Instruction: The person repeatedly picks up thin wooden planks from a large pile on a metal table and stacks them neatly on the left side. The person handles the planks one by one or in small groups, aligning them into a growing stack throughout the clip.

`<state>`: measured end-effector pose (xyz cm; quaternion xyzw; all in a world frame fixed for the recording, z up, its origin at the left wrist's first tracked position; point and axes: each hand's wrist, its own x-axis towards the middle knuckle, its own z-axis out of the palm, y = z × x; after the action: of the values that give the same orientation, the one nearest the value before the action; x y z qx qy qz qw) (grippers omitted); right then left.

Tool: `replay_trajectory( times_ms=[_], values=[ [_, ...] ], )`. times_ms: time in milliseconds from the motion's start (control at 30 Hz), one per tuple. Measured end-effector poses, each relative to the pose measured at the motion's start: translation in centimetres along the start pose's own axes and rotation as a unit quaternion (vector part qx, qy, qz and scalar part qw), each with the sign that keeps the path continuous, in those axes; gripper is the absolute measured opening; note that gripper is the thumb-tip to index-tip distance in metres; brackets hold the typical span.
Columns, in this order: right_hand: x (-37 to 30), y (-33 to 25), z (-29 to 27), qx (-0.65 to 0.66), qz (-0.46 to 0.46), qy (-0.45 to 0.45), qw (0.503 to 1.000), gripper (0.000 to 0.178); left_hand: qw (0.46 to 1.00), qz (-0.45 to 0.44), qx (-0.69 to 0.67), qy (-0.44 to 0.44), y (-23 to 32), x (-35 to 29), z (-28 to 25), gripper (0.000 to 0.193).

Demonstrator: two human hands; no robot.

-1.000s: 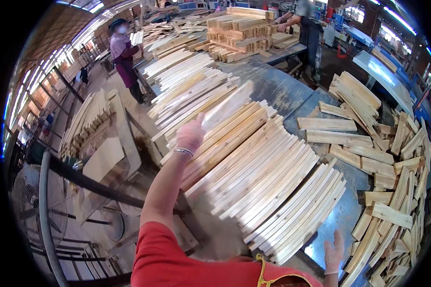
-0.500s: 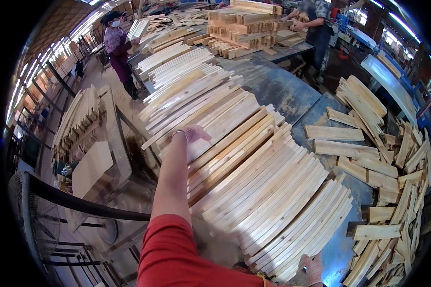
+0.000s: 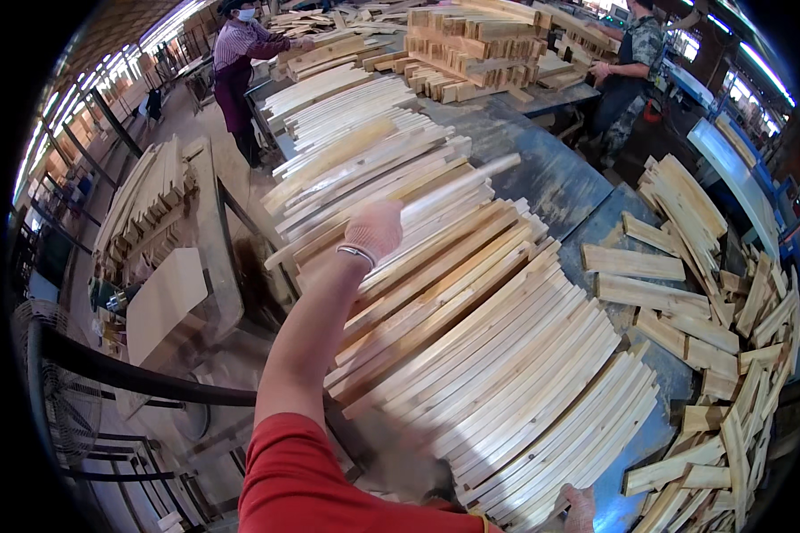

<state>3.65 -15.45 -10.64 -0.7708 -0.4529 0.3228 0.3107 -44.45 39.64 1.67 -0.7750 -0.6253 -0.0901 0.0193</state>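
Pale wooden strips (image 3: 507, 355) lie side by side in a long curving row before me. My left hand (image 3: 373, 229), in a light knit glove with a band at the wrist, reaches over the row's middle. Its fingers are curled round a wooden strip (image 3: 471, 180), whose far end sticks out to the right past its neighbours. My right hand (image 3: 580, 509), partly cut off by the lower edge, rests by the right ends of the nearest strips. Its thumb and fingers are apart.
Loose short boards (image 3: 653, 298) pile up on the right of the blue-grey table (image 3: 542, 160). Stacked wood blocks (image 3: 476, 53) stand at the back. One co-worker (image 3: 240, 71) is at the far left, another (image 3: 627, 80) at the far right. A black-framed fan (image 3: 67, 391) stands left.
My left hand has moved slightly right and away from me, its fingers closing. A strip by it now juts out rightward. Two loose boards at lower right have shifted; the left co-worker's arm reaches out.
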Motion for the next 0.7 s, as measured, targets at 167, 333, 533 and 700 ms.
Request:
replay_trajectory(
  times_ms=[167,333,533,700],
  values=[
    [0.2,-0.4,-0.1,-0.034,-0.027,-0.022,0.999,0.047,0.99,-0.045,0.106,0.085,0.3,-0.4,1.5,0.031],
    [0.5,-1.0,-0.4,0.045,0.068,-0.04,0.996,0.057,0.974,0.04,0.208,0.077,0.3,-3.3,6.9,0.05],
    [0.8,-2.4,0.2,0.366,0.222,0.018,0.904,0.091,0.975,-0.069,0.136,-0.162,-4.5,1.4,3.1,0.083],
    [0.2,1.2,0.2,0.344,0.223,0.045,0.911,0.093,0.974,0.025,0.226,0.02,-3.1,-0.5,4.3,0.102]
  ],
)
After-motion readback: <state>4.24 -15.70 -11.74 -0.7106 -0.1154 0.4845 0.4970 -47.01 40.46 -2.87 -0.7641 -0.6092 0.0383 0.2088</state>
